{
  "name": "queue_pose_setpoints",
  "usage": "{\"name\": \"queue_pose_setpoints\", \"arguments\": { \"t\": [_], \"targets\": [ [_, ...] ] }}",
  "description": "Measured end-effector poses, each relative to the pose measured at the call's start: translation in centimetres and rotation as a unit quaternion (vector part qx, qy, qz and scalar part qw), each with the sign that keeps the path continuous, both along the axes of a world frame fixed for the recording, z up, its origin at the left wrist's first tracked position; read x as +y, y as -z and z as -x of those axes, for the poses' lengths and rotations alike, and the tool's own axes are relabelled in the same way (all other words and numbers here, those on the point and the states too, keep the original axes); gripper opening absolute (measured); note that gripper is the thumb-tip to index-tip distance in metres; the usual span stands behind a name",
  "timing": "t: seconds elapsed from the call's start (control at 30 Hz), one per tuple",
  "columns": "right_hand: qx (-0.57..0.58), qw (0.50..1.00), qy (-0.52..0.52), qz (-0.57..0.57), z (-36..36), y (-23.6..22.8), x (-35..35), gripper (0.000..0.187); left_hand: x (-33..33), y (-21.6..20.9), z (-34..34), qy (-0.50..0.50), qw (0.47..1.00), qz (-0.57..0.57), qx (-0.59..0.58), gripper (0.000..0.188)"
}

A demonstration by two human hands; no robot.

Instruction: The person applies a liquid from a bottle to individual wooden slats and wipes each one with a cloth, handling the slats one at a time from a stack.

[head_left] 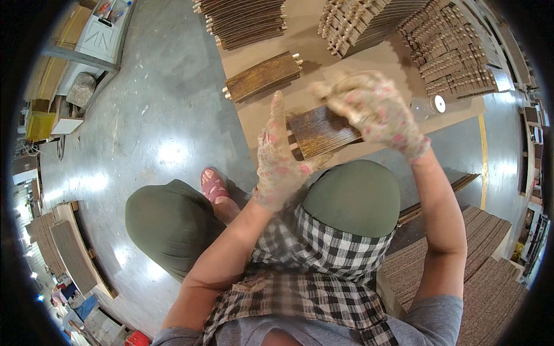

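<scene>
The left hand (pixel 277 158) is spread, fingers apart, around the left end of a brown board (pixel 323 131) at the table's (pixel 464 108) near edge. The blurred right hand (pixel 369 109) hides the board's right end; whether it grips anything, I cannot tell. A see-through object (pixel 427 107) beside it is unclear. Beyond, a second board (pixel 264 76) lies before a cut-off slat stack (pixel 245 24).

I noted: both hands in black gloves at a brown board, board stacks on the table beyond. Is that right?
The gloves aren't black: the head view shows them pale with pink patches, on left hand and right hand. The brown board and the board stacks on the table beyond are as noted.
</scene>
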State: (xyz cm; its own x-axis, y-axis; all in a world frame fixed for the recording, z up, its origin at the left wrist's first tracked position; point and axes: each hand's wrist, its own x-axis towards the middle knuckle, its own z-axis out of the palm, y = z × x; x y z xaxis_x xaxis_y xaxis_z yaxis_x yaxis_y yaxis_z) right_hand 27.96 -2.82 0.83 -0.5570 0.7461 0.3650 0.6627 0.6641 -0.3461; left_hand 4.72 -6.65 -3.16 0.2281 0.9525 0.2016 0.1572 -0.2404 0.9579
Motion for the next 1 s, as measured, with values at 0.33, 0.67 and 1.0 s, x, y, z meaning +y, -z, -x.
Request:
{"name": "queue_pose_setpoints", "arguments": {
  "t": [0.33, 0.67, 1.0],
  "targets": [
    [0.159, 0.943, 0.288, -0.042, -4.5, -1.3, -4.2, 0.027, 0.1, -1.9, -0.1, 0.005, 0.956, -0.203, 0.213, 0.106],
    [0.419, 0.865, 0.275, -0.008, -5.0, -0.7, -8.9, 0.031, 3.4, -7.9, -5.1, 0.177, 0.866, -0.214, 0.416, 0.085],
    [0.489, 0.787, 0.377, 0.0, -6.2, 0.8, -15.0, 0.031, 7.5, -9.1, -4.7, 0.17, 0.882, -0.23, 0.375, 0.099]
  ]
}}
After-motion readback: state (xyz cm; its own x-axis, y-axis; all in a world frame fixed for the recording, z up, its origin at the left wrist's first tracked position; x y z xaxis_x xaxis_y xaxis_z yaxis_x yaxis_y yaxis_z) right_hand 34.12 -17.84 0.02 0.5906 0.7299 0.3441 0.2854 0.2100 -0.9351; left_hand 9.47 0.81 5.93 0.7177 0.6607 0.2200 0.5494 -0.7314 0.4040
